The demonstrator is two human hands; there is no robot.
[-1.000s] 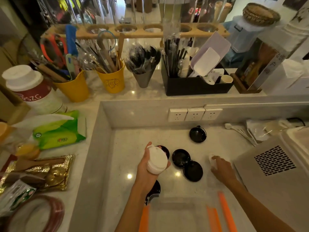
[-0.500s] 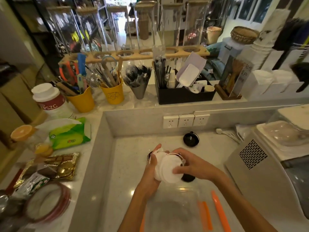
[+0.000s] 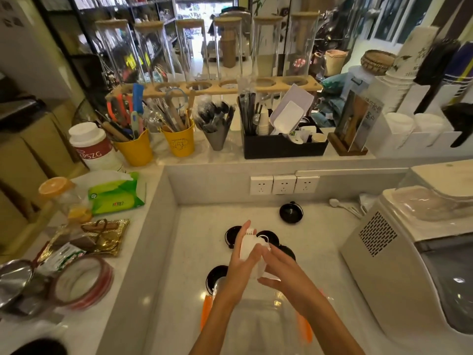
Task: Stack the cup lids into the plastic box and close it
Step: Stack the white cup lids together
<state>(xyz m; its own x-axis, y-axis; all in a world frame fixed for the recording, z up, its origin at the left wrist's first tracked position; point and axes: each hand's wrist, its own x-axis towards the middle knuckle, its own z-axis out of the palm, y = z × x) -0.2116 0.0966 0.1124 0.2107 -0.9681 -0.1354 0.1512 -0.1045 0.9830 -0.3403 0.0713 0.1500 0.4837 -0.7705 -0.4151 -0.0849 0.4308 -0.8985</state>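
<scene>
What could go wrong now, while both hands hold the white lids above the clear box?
1. The white lid stack is pressed only between the left hand and the right hand, so lids might slip out and scatter.
2. The clear plastic box lies partly under the forearms; an arm could nudge it.
3. Black lids remain loose on the counter and might be forgotten before closing.

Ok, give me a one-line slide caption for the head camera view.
Both hands, left and right, hold a stack of white cup lids above the clear plastic box; black lids lie on the counter.
</scene>
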